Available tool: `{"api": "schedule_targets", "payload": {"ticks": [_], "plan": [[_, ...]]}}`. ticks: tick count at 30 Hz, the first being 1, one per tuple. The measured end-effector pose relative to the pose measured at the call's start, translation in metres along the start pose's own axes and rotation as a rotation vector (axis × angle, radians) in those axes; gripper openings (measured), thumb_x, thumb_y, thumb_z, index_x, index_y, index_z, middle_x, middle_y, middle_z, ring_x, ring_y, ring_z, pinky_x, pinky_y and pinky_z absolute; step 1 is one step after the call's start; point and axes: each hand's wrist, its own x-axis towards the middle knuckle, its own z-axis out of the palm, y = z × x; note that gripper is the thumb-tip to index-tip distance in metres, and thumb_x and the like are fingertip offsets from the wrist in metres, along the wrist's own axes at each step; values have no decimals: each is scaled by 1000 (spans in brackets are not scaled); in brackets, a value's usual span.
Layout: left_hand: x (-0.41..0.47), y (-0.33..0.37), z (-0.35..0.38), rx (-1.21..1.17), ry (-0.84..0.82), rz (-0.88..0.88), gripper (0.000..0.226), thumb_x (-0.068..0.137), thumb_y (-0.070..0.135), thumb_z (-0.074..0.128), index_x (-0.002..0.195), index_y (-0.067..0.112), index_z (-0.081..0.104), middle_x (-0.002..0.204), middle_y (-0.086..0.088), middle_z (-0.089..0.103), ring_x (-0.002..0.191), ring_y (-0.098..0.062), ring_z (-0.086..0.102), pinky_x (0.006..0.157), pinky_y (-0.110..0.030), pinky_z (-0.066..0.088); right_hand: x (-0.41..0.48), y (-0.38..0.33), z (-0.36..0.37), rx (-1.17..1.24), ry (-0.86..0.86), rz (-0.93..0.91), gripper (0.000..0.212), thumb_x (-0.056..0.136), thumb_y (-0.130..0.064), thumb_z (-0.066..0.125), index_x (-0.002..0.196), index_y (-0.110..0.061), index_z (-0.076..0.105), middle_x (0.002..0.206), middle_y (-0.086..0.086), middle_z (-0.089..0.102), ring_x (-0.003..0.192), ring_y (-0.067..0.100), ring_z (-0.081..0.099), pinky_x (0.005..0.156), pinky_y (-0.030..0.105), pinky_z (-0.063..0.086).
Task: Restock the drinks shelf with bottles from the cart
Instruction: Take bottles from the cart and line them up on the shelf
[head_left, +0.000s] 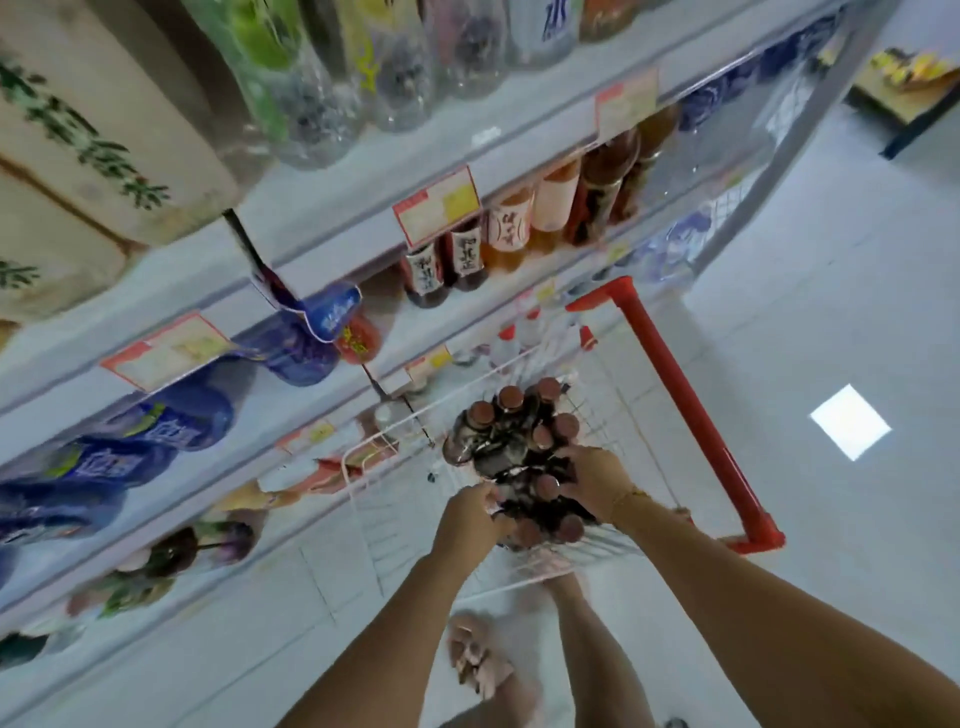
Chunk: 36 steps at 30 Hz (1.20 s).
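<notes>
Brown-capped dark bottles (511, 441) stand packed together in the white wire cart (374, 499), at six o'clock from the middle of the view. Its red handle (691, 415) runs along the four o'clock side. At seven o'clock of the cluster, the left hand (475, 512) curls its fingers onto the nearest bottles. At four o'clock, the right hand (597, 480) reaches over the caps, fingers bent down around one. Blur hides how firm either hold is. The drinks shelf (332, 218) runs from eight o'clock up to one o'clock, just beside the cart. It carries blue packs (171, 415) at nine o'clock, shelved bottles (506, 234) at one o'clock and price tags (439, 205) on its edges. A sandalled foot (475, 654) shows at six o'clock.
</notes>
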Motion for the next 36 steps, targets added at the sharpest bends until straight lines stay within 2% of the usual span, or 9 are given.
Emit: {"api": "schedule_targets", "payload": {"ticks": [3, 7, 13, 16, 23, 27, 29, 33, 36], "plan": [[21, -18, 49, 52, -50, -21, 30, 72, 25, 71, 101, 21, 65, 100, -5, 64, 91, -24, 65, 79, -32, 53, 19, 10, 30, -2, -34, -39, 52, 85, -20, 59, 135, -25, 46, 131, 12, 53, 118, 28, 51, 97, 31, 42], [32, -24, 80, 135, 109, -29, 30, 81, 26, 64, 109, 19, 59, 107, -5, 55, 93, -24, 63, 79, -34, 54, 38, 18, 54, -84, -65, -51, 58, 90, -19, 56, 143, -27, 33, 134, 13, 46, 120, 27, 50, 97, 31, 40], [33, -33, 72, 170, 160, -60, 46, 79, 26, 70, 117, 11, 48, 117, -7, 45, 101, -26, 60, 87, -34, 53, 55, 10, 63, -126, -22, -64, 50, 84, -20, 63, 130, -14, 43, 122, 14, 51, 110, 28, 54, 91, 32, 43], [15, -42, 42, 91, 191, -80, 43, 75, 22, 74, 109, 11, 50, 112, -6, 48, 96, -23, 58, 83, -29, 50, 44, -5, 56, -149, -23, -119, 41, 81, -19, 64, 118, -13, 48, 116, 14, 53, 100, 30, 59, 84, 32, 47], [-69, -14, -52, 24, 329, -2, 45, 68, 18, 78, 108, 16, 57, 105, 1, 46, 86, -13, 51, 74, -15, 35, -31, -58, -8, -120, 66, -298, 56, 78, -33, 70, 124, -16, 44, 118, 8, 53, 100, 27, 58, 80, 29, 46], [-132, 30, -120, 155, 387, 129, 39, 71, 24, 70, 107, 19, 56, 105, 1, 47, 91, -14, 53, 68, -14, 31, -108, -86, -66, -105, 241, -388, 51, 77, -50, 67, 114, -20, 49, 109, -2, 57, 94, 19, 58, 74, 25, 41], [-169, 58, -153, 172, 435, 200, 38, 72, 29, 67, 107, 21, 55, 104, 3, 45, 95, -14, 54, 67, -12, 31, -146, -104, -99, 23, 359, -465, 41, 75, -46, 71, 103, -23, 51, 97, -5, 59, 85, 15, 57, 69, 20, 40], [-249, 119, -213, 124, 587, 418, 35, 69, 24, 73, 101, 21, 60, 100, 7, 49, 89, -12, 50, 69, -1, 34, -211, -145, -171, 355, 529, -665, 32, 77, -18, 74, 86, -32, 46, 82, -10, 55, 75, 2, 55, 63, 8, 41], [-313, 164, -255, 174, 736, 544, 33, 69, 15, 75, 98, 21, 61, 100, 6, 51, 84, -8, 47, 70, 2, 33, -262, -173, -220, 382, 672, -808, 30, 74, -36, 71, 91, -25, 49, 83, -5, 56, 73, 6, 54, 62, 6, 40]]}}
